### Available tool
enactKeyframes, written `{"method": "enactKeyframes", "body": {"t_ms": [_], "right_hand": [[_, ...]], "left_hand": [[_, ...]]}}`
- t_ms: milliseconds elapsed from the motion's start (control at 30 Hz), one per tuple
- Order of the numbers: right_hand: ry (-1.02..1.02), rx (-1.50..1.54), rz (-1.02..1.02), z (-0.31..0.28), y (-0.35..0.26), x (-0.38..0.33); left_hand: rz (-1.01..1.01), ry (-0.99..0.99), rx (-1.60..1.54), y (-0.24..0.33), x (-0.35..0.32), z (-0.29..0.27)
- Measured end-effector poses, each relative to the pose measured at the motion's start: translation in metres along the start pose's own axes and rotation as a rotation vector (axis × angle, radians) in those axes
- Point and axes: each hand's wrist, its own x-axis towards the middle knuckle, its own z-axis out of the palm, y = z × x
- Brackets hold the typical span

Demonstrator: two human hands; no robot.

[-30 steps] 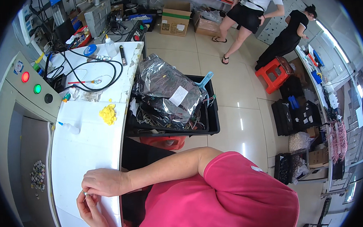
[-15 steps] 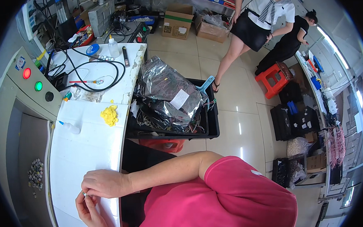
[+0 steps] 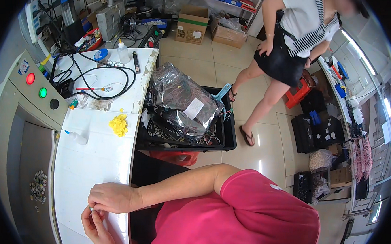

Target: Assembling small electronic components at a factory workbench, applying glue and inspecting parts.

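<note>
Over the white tabletop (image 3: 75, 181), my two hands meet at its near edge. My left hand (image 3: 98, 231) pinches a tiny whitish piece (image 3: 91, 209) between thumb and fingertips; its exact kind is too small to make out. My right hand (image 3: 113, 198) reaches across from the right, its bent fingers closed at the same piece and partly hiding it. Farther up the table lie a small bottle with a blue tip (image 3: 76, 137) and a crumpled yellow lump (image 3: 118, 125). Left of my hands, a heap of small whitish parts (image 3: 38, 186) sits in the recess of a grey machine.
Red and green lights (image 3: 30, 78) mark the machine's panel. Black cable (image 3: 127, 83), a squeeze bottle (image 3: 123, 53) and a brush (image 3: 94, 89) occupy the table's far end. Beside it stands a black crate (image 3: 229, 133) with wires and a silvery bag. A person (image 3: 289, 51) is walking on the right.
The person in the white top and black skirt has come nearer and moved right, now covering the second person behind. My hands keep practically the same place and grip.
</note>
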Motion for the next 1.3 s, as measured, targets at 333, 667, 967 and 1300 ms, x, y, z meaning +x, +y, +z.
{"method": "enactKeyframes", "body": {"t_ms": [333, 667, 967, 1300], "right_hand": [[-0.009, -0.011, -0.017, -0.007, -0.004, -0.003], [-0.003, -0.013, -0.013, -0.012, -0.006, -0.008], [-0.004, 0.005, 0.003, -0.014, -0.007, -0.011], [-0.007, 0.015, 0.001, -0.016, -0.007, -0.013]], "left_hand": [[-0.001, 0.041, -0.013, 0.011, -0.007, 0.012], [-0.102, 0.044, -0.186, 0.037, -0.015, 0.031], [-0.107, 0.044, -0.154, 0.042, -0.02, 0.034], [-0.106, 0.026, -0.113, 0.052, -0.023, 0.04]]}}
